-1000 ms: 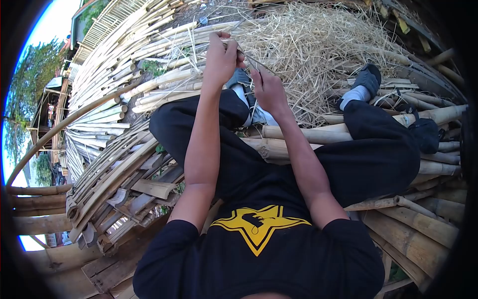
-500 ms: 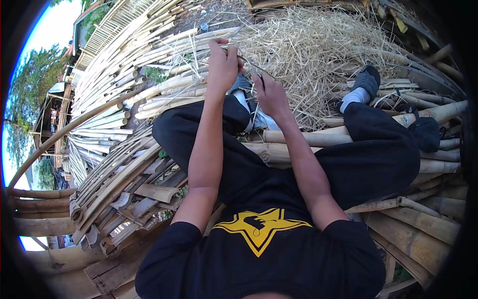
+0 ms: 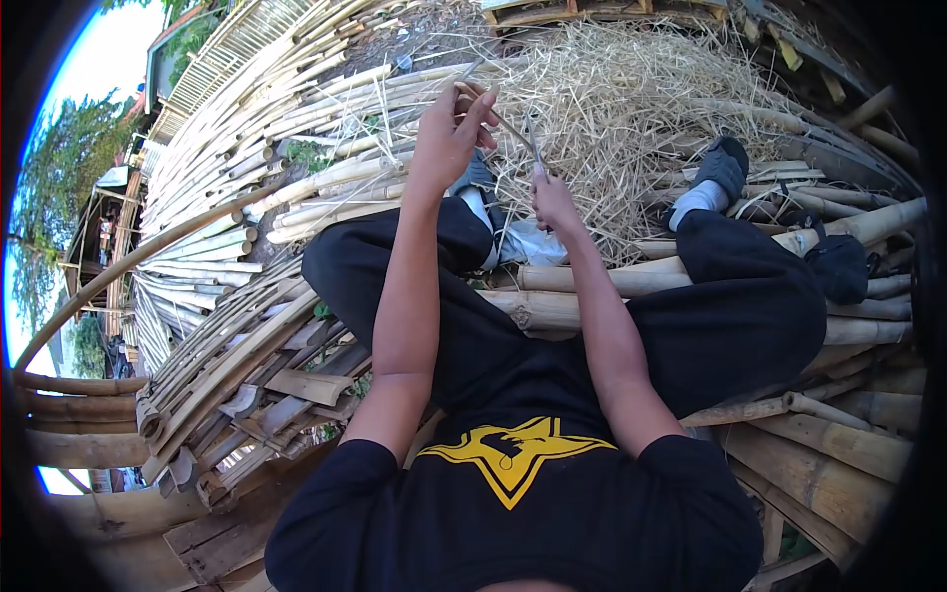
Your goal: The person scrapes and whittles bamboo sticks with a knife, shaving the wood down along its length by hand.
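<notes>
My left hand [image 3: 452,130] is raised ahead of my left knee, its fingers closed round a thin bamboo strip [image 3: 512,130]. From those fingers the strip slants down and right toward my other hand. My right hand [image 3: 554,204] is closed round the handle of a knife [image 3: 534,143], its narrow blade pointing up and away. Blade and lower strip overlap in this view. Behind both hands lies a heap of pale bamboo shavings [image 3: 631,94].
Stacked bamboo poles [image 3: 340,178] spread out on the left, with split slats [image 3: 247,370] nearer me. Thick poles [image 3: 592,281] run beneath my legs. A curved pole [image 3: 138,252] arches at far left. A black pouch [image 3: 838,266] sits by my right knee.
My right hand has drawn back toward me and slightly right, baring more of the knife blade. My left hand has turned a little and its fingers have shifted on the strip.
</notes>
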